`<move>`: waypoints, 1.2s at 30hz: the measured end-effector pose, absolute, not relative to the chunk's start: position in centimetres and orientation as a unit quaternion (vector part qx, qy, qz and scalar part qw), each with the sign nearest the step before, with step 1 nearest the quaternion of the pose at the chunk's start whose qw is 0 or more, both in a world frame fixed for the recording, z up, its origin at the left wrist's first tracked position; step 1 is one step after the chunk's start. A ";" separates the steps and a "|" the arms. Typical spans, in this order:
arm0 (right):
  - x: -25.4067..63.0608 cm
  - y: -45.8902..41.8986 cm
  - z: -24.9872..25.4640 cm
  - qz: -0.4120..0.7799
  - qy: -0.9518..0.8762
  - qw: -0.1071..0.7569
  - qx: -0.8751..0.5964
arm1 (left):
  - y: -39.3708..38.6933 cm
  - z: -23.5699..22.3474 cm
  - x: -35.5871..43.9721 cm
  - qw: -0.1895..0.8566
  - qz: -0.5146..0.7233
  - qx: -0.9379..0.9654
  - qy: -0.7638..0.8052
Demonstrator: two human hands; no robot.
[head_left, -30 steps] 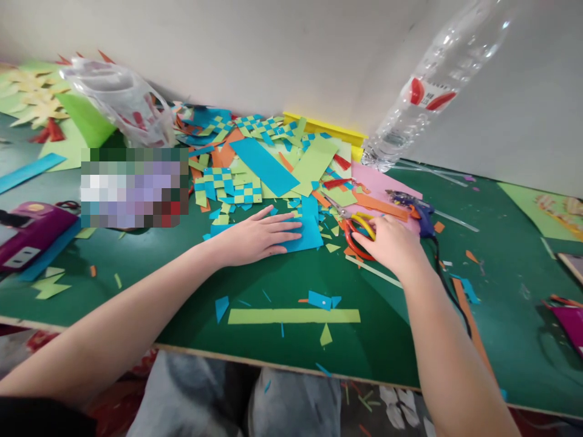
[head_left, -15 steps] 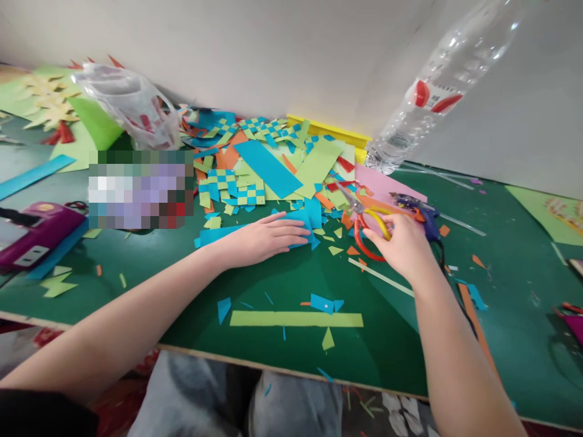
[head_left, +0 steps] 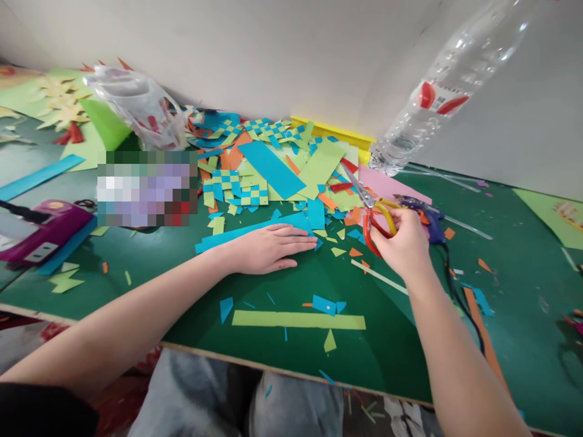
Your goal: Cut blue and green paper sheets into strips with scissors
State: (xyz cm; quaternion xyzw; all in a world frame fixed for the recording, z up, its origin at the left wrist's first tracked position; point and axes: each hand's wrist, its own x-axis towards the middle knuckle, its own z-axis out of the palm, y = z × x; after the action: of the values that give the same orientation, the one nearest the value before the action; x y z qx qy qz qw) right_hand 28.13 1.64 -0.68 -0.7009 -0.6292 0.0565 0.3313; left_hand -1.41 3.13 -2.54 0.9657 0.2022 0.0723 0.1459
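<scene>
While the left hand [head_left: 268, 249] lies flat with its fingers extended, pressing on the blue paper [head_left: 291, 224] at the centre of the frame, the right hand [head_left: 407, 243] grasps the scissors [head_left: 365, 195] by their looped handles, right of centre. Several checkered pieces [head_left: 252, 194] at upper centre are already woven, and a light green strip [head_left: 298, 320] lies cut at lower centre; the blue paper is plain and unwoven, its blades-side end apart from the scissors. How much cutting remains cannot be told. The blades point to the upper left, the scissors' long axis slanting down to the handles at lower right. The blue paper's long axis runs mostly sideways, rising gently rightward.
</scene>
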 end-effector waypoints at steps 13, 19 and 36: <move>27.6 1.6 -1.5 0.005 -0.702 0.327 -0.633 | 3.2 -2.4 -1.5 0.158 0.087 0.966 0.183; 27.7 1.7 -1.6 -0.080 -0.711 0.306 -0.629 | 3.0 -1.9 -1.8 0.143 0.083 0.970 0.176; 29.2 1.4 -0.2 0.012 -0.808 0.214 -0.548 | 4.6 -2.6 -3.0 0.064 0.090 0.932 0.345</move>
State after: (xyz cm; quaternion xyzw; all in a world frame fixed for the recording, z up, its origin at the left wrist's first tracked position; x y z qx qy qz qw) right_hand 29.25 1.40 -0.21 -0.5483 -0.8083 0.0117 0.2144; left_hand -3.03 4.57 -2.57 0.9319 0.3455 0.0903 0.0636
